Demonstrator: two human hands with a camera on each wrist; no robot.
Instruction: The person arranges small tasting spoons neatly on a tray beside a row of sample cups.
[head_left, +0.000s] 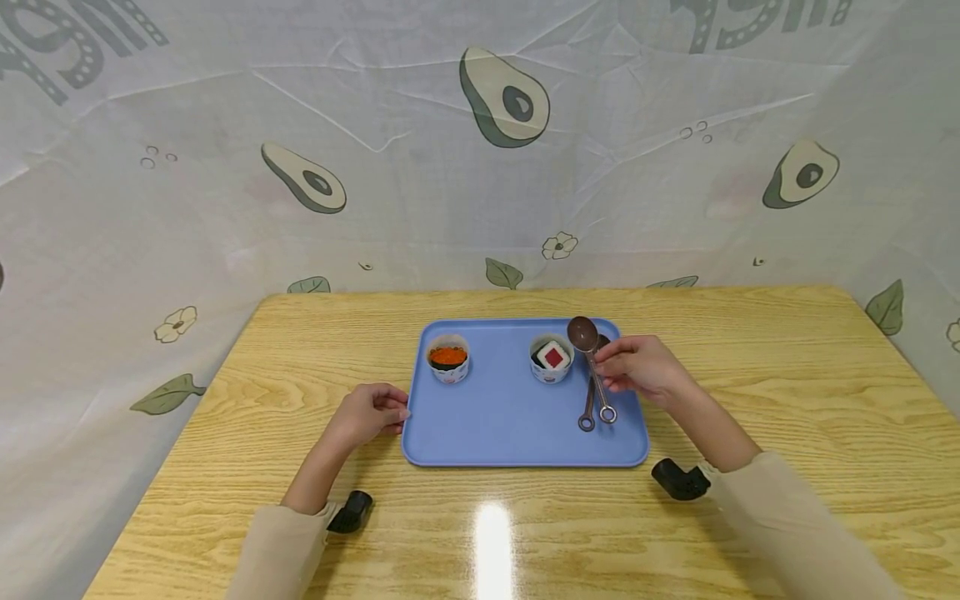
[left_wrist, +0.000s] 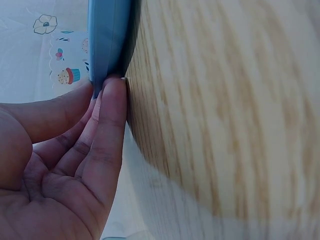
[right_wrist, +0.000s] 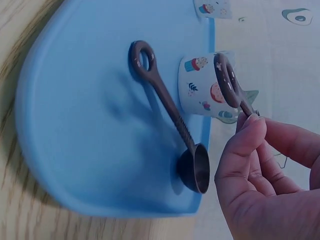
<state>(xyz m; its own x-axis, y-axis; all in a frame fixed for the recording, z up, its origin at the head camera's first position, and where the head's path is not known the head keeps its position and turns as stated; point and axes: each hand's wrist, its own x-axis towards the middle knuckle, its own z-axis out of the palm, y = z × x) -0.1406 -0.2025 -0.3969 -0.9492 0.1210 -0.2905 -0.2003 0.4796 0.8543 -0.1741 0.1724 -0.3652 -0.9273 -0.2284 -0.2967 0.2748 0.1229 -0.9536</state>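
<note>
My left hand (head_left: 367,414) pinches the left rim of a blue tray (head_left: 487,417) between thumb and fingers. In the right wrist view, my right hand (right_wrist: 272,170) pinches a brown measuring spoon (right_wrist: 226,82) by its handle, above the tray's right side. The head view shows that spoon's round bowl pointing away from me and its ringed end towards me. A second brown measuring spoon (right_wrist: 167,102) lies on the tray beneath it, partly covered in the head view. Just left of the right hand stands a patterned paper cup (head_left: 551,377) holding a white sushi-like piece (head_left: 553,356) with a red diamond centre.
Another patterned paper cup (head_left: 449,377), at the tray's back left, holds an orange-topped sushi-like piece (head_left: 447,357). The tray lies on a wooden table (head_left: 337,333). Behind the table hangs a pale cloth (head_left: 420,233) printed with avocados. Black wrist devices (head_left: 681,481) sit near both sleeves.
</note>
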